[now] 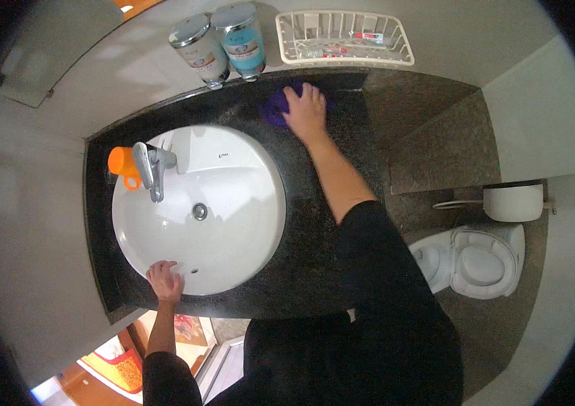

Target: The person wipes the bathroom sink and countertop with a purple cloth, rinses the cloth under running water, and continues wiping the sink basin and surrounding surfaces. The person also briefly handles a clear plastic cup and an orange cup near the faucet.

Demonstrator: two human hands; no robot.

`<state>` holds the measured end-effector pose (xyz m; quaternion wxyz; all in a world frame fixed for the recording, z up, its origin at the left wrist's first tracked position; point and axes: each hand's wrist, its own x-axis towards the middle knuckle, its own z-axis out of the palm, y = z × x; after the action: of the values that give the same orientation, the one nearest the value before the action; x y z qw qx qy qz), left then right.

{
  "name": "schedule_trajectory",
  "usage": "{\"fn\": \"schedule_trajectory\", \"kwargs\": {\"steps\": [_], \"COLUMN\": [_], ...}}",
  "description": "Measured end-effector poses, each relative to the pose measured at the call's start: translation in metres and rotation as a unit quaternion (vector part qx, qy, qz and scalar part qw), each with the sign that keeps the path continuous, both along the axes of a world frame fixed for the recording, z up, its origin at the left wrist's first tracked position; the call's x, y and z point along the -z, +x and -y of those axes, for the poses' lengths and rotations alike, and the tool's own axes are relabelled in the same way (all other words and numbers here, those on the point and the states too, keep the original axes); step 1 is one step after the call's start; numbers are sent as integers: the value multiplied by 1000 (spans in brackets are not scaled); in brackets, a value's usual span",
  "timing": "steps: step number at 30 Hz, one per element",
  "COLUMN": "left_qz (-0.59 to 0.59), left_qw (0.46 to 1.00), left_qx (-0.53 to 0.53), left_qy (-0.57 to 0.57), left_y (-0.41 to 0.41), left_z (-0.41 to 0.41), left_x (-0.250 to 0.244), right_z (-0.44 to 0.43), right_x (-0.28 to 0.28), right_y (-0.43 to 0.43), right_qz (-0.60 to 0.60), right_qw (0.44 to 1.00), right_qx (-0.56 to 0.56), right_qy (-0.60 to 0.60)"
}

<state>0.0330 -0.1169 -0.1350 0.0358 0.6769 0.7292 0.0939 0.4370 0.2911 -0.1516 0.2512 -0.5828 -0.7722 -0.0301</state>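
Observation:
A dark purple cloth point(278, 107) lies on the black stone countertop point(312, 243), near its back edge. My right hand point(305, 112) is over it with the fingers bent, pressing it to the stone; its outline is blurred and partly hidden. At the front left rim of the white washbasin point(236, 228) rests my left hand point(164, 281), fingers a little apart and nothing held. A chrome faucet point(151, 170) stands at the basin's back left. Just beyond it is an orange mug point(123, 165), partly covered by the faucet.
Two soap dispensers point(239, 43) with chrome tops hang on the back wall, bearing labels. Beside them, a cream wire basket point(345, 62) contains toothbrushes and a small tube point(368, 37). A glass shelf point(38, 76) juts out upper left. A white toilet point(485, 264) stands right.

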Motion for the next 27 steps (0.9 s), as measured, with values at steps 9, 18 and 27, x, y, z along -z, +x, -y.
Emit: {"fn": "schedule_trajectory", "kwargs": {"steps": [9,18,27], "left_qz": [-14,-31,0], "left_qw": [1000,999,1000], "left_qx": [-7,-17,-16], "left_qy": [8,-9,12], "left_y": [4,5,5], "left_z": [-4,-7,-1], "left_x": [1,-5,-2], "right_z": [-38,19,308], "right_x": [-33,-15,-35], "right_y": [90,10,116], "right_qz": [-143,-49,16], "right_qw": [942,998,950], "right_qx": [293,-20,-212], "right_qy": [76,-44,-227]}}
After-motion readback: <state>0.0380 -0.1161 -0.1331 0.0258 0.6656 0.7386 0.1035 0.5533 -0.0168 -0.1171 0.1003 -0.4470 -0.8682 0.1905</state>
